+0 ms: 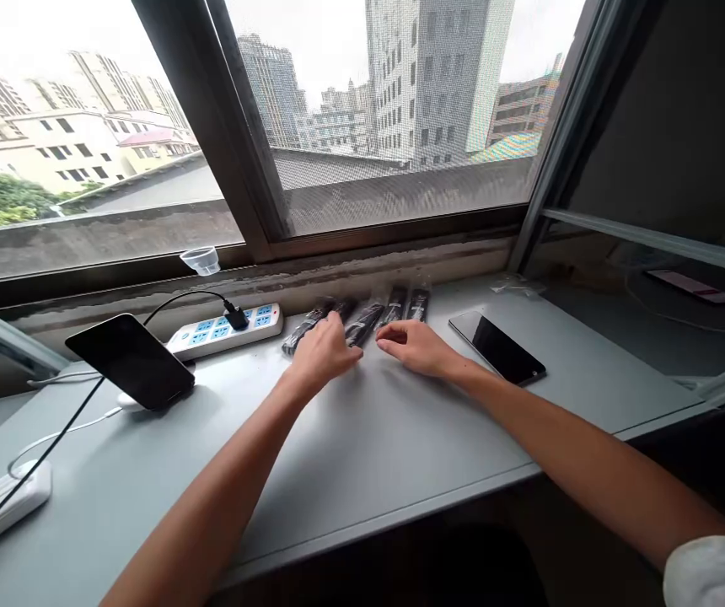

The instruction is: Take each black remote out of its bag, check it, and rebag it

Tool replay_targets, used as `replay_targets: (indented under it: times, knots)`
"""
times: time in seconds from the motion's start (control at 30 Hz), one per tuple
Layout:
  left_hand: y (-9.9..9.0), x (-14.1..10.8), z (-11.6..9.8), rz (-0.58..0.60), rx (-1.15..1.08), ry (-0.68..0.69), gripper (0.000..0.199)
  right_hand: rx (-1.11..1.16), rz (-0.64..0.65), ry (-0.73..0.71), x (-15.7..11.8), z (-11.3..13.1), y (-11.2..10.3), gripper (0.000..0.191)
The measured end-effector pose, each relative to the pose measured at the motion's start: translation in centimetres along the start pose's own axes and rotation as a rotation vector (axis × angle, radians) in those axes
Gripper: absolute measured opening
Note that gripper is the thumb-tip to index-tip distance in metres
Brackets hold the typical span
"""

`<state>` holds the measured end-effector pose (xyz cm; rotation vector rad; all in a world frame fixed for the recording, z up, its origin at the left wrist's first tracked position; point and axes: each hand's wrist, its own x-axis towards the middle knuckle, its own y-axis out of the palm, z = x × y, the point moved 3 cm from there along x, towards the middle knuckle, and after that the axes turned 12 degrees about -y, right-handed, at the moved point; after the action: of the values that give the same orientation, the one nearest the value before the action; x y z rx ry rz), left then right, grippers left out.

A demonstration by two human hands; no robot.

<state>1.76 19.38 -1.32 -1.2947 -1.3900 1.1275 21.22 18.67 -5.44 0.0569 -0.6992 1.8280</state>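
Note:
Several slim black items in clear plastic bags lie in a row at the back of the table; their exact kind cannot be made out. My left hand (324, 347) rests over the left part of the row, thumb apart from the fingers, close against a bagged black item (364, 322). Its other fingers are partly hidden behind the hand. Just in front of the right-hand bagged items (418, 305) is my right hand (418, 346), fingers curved and a gap between them and the thumb, with nothing visible inside.
A black phone (502, 347) lies flat on the grey table (362, 455) at right. At left, a dark phone (130, 361) leans on a stand. A white power strip (227, 330) holds a black plug (234, 316). A clear plastic cup (201, 260) sits by the window.

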Motion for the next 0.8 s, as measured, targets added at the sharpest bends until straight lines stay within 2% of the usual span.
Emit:
replay_targets:
  times: [0.07, 0.13, 0.2, 0.27, 0.4, 0.5, 0.57, 0.67, 0.8]
  knots:
    - [-0.6, 0.3, 1.3, -0.035, -0.200, 0.016, 0.060, 0.030, -0.013, 0.028, 0.1, 0.1, -0.2, 0.017]
    - [-1.5, 0.7, 2.8, -0.082, -0.438, 0.029, 0.057, 0.087, -0.044, 0.075, 0.2, 0.2, -0.4, 0.018]
    - [-2.7, 0.9, 4.2, -0.183, -0.674, 0.066, 0.049, 0.219, -0.080, 0.146, 0.3, 0.1, -0.5, 0.017]
    - [-3.7, 0.7, 5.2, -0.332, -0.860, 0.129, 0.042, 0.413, -0.080, 0.240, 0.3, -0.1, -0.3, 0.019]
    - [-4.6, -0.2, 5.6, -0.542, -1.082, 0.220, 0.042, 0.801, 0.007, 0.456, -0.1, -0.2, 0.7, 0.039]
    - [-4.7, -0.8, 5.0, -0.651, -1.228, 0.278, 0.036, 0.999, 0.063, 0.512, -0.5, 0.4, 1.4, 0.052]
    - [-4.7, -1.1, 4.3, -0.683, -1.296, 0.304, 0.033, 1.077, 0.093, 0.520, -0.6, 0.9, 1.8, 0.052]
    - [-4.6, -1.1, 3.2, -0.657, -1.352, 0.280, 0.033, 1.146, 0.128, 0.516, -0.6, 1.4, 2.4, 0.047]
    - [-5.0, -1.0, 2.5, -0.634, -1.383, 0.245, 0.032, 1.176, 0.042, 0.434, -0.2, 1.0, 2.1, 0.033]
